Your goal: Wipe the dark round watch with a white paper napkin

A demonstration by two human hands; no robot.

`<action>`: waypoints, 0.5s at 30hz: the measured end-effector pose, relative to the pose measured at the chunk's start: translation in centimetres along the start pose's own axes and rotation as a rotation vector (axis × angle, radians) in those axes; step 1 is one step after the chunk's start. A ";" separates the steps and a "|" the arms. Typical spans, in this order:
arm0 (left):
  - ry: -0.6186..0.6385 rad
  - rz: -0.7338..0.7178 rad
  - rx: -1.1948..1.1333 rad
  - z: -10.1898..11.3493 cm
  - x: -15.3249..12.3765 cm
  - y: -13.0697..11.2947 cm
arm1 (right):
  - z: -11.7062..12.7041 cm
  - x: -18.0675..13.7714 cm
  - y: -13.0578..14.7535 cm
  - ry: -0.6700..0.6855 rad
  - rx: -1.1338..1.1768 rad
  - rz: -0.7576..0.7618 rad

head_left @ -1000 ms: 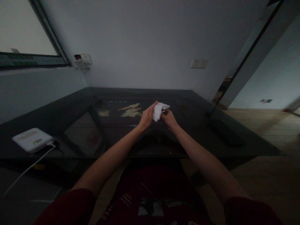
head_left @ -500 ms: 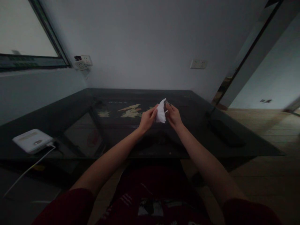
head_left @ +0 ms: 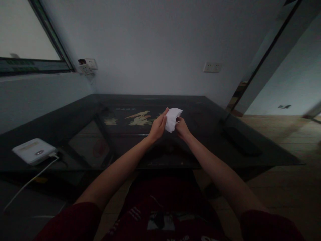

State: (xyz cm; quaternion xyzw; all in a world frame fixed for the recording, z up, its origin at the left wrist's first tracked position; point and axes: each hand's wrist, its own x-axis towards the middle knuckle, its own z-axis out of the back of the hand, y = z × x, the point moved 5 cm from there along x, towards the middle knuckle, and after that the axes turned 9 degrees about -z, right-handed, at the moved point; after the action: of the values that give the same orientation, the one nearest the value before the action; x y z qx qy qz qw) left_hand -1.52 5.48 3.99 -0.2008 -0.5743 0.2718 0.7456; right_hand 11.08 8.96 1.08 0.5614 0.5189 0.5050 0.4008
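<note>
Both my hands are raised over the middle of a dark glass table point(head_left: 75, 113) and meet on a small white tissue point(head_left: 172, 119). My left hand point(head_left: 157, 126) pinches the tissue's left edge with closed fingers. My right hand point(head_left: 182, 128) grips it from the right and below, fingers curled; whether it also holds something small under the tissue is hidden. The tissue is crumpled and folded over, held in the air a little above the tabletop.
A white flat device point(head_left: 33, 151) with a white cable point(head_left: 30, 180) lies on the table's left end. A dark flat object point(head_left: 240, 142) rests on the right side. Pale decorations point(head_left: 140, 118) show under the glass. Wall sockets point(head_left: 212, 67) sit behind; a doorway opens at right.
The tissue was turned upright half a second ago and now lies folded over the top of my right hand again. Both hands stayed in about the same place above the table.
</note>
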 end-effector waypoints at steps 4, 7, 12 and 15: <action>0.003 0.075 -0.046 0.0 0.3 1.2 | -0.3 -0.4 0.5 0.013 -0.023 -0.024; -0.003 0.108 -0.041 0.0 0.4 1.7 | -0.2 -0.7 1.0 0.017 0.003 -0.021; 0.029 0.115 0.098 -0.2 0.3 1.3 | 0.9 -0.2 1.4 -0.041 0.067 -0.002; 0.054 0.077 0.183 -0.2 0.1 0.6 | 1.7 0.6 1.4 -0.098 0.100 0.033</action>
State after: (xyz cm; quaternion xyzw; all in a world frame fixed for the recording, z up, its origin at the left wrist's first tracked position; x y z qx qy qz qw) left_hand -1.36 6.01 3.64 -0.1612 -0.5188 0.3460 0.7650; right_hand 13.01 9.44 2.29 0.6131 0.5139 0.4570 0.3889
